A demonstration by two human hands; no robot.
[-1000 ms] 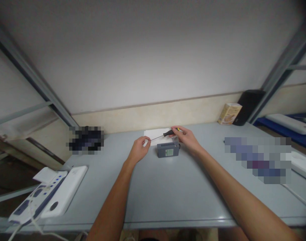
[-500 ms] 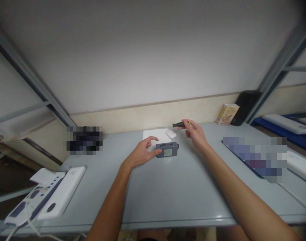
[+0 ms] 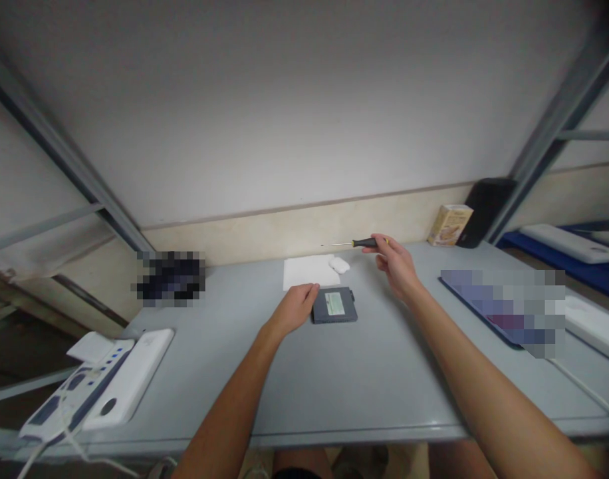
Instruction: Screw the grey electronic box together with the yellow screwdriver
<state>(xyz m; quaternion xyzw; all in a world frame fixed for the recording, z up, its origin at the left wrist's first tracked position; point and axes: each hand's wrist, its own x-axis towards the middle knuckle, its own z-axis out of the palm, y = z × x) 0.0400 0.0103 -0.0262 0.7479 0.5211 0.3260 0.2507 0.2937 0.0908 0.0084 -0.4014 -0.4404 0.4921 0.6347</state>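
Observation:
My right hand grips a screwdriver by its black and yellow handle, the thin metal shaft pointing left above the back of the table. A flat dark grey electronic box with a pale label lies on the table, label side up. At its left edge is my left hand, thumb and fingers closed on the upper left corner; the fingers beneath are hidden. Just behind the box lies a white sheet of paper, with a small white rounded object on its right part.
The grey table meets a wall at the back. On the left are a power strip with cables and a long white device. A yellow box and a black case stand back right. Blurred items lie on both sides.
The dark grey box has gone from standing on edge to lying flat with its label up. My left hand's fingers have closed at its corner. The screwdriver has risen slightly, its shaft now plainly visible.

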